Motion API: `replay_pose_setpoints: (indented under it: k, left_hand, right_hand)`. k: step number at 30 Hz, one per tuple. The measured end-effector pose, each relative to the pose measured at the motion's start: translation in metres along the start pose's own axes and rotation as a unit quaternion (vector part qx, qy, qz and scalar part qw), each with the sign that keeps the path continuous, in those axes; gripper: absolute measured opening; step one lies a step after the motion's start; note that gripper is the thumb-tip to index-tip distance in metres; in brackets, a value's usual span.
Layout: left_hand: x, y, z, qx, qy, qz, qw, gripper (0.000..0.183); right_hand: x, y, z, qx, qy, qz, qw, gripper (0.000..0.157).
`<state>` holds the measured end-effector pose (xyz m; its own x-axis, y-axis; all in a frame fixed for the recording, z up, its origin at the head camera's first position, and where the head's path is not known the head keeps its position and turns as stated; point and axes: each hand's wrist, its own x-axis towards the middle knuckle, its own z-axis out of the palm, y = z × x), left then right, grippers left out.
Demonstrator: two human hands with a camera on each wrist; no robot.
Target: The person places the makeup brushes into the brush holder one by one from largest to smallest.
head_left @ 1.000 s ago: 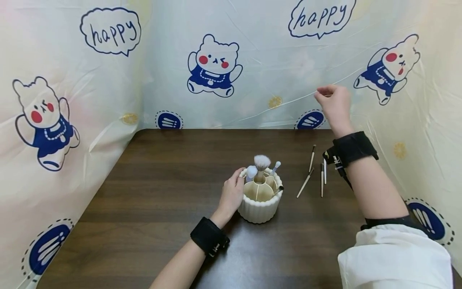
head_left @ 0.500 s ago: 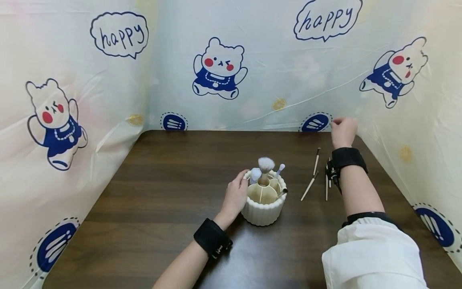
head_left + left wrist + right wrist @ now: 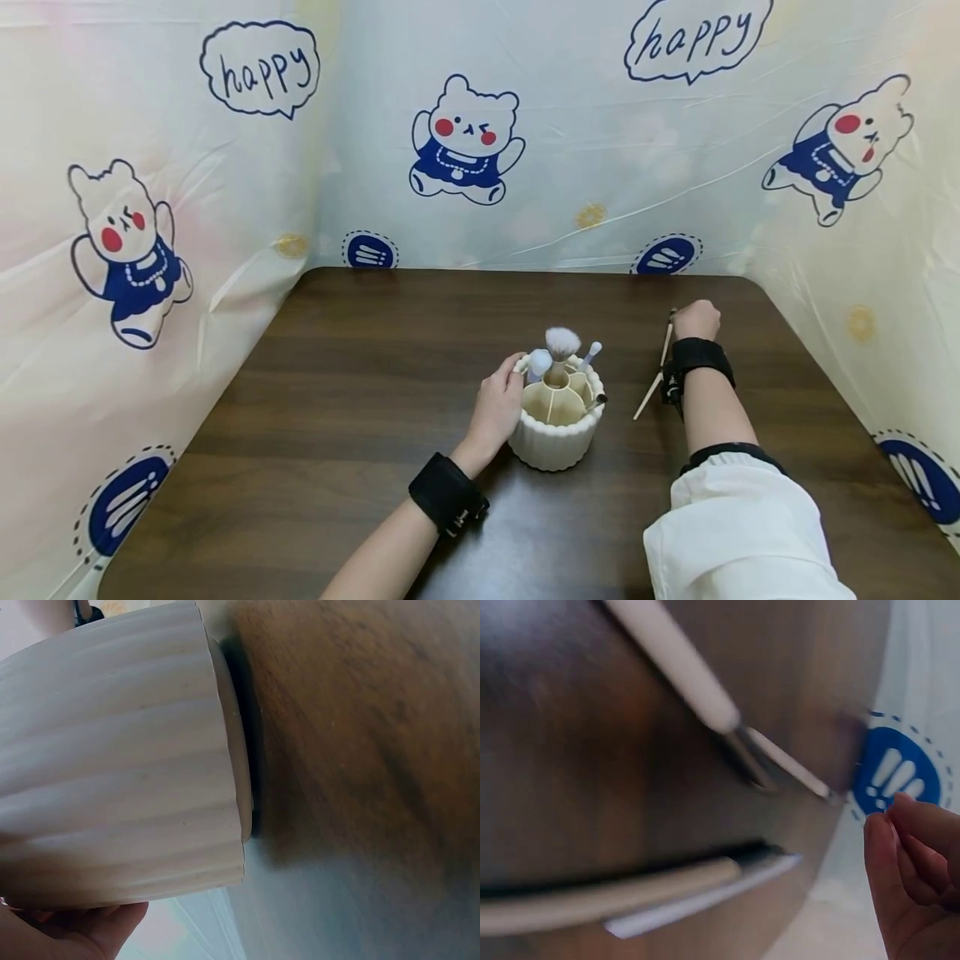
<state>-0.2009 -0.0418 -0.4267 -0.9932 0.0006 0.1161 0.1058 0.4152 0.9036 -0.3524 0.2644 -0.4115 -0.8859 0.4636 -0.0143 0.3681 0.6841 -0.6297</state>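
Note:
My left hand [image 3: 497, 404] grips the side of a cream fluted makeup brush holder [image 3: 553, 446], which is divided into compartments. A fluffy brush [image 3: 562, 342], a pale blue brush [image 3: 538, 363] and a thinner one [image 3: 592, 353] stick up from it, with a dark tip [image 3: 601, 400] at the right rim. Low over the loose brushes on the right is my right hand [image 3: 696, 319]. In the right wrist view, its thumb and index fingertips [image 3: 902, 801] come together with nothing visible between them. Beneath lie a cream-handled brush [image 3: 679, 664] and a white-handled one [image 3: 705, 896].
Two slim brushes show left of the right wrist, one farther back [image 3: 667, 340] and one nearer [image 3: 648, 397]. The right wrist hides others in the head view. A printed plastic sheet [image 3: 555, 167] rises behind the dark wooden table [image 3: 360, 400].
My right hand has come down from in front of the backdrop to the loose brushes, its wrist now covering some of them. The left hand keeps its grip on the holder.

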Motion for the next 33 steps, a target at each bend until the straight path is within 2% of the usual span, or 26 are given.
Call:
replay_pose_setpoints:
  k: [3,15,25,33]
  left_hand:
    - [-0.001,0.0,-0.001,0.003,0.003,0.002,1.0,0.041]
    - [-0.002,-0.001,0.0,0.003,-0.002,0.002,1.0,0.042]
    - [0.0,0.0,-0.002,0.002,-0.002,0.009,1.0,0.043]
    - [0.0,-0.001,-0.001,0.005,0.005,0.008,0.9999,0.042]
  right_hand:
    - [0.0,0.006,0.008,-0.007,-0.022,0.027,0.999,0.039]
    - [0.001,0.027,0.021,-0.019,-0.069,0.057,0.996,0.047]
    - [0.001,0.024,0.024,-0.063,-0.064,0.033,0.995,0.043]
    - [-0.004,0.025,0.017,-0.028,-0.066,0.055,0.996,0.046]
